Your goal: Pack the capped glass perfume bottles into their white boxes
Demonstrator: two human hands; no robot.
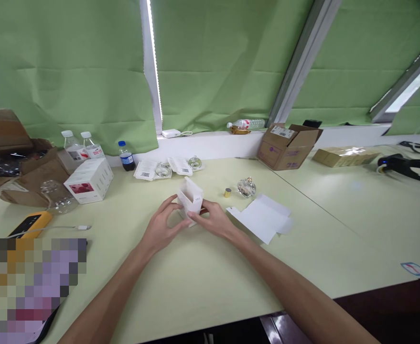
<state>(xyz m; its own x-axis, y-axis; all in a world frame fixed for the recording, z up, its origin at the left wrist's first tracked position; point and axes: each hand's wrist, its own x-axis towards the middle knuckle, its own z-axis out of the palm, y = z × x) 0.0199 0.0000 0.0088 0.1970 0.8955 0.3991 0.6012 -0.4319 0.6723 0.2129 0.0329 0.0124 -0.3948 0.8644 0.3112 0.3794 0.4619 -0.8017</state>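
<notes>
Between my two hands is a small white carton (190, 203), its top flaps raised and its opening facing up. My left hand (164, 222) curves around the carton's left side, thumb at the lower front. On the other side my right hand (211, 217) grips it, thumb on the front and fingers behind, partly hidden. Just to the right stand a small gold cap (227, 192) and a round clear glass bottle (246, 187) with a gold neck. A flat sheet of white card (263, 217) with folded edges lies nearer my right forearm.
At the back are two white packets with round glass bottles (163, 169), a dark drink bottle (126, 156) and an open cardboard box (286, 147). A white boxed stack (89, 181), a clear jar (57, 196) and a yellow device (34, 223) stand left. A pixelated area covers the lower left.
</notes>
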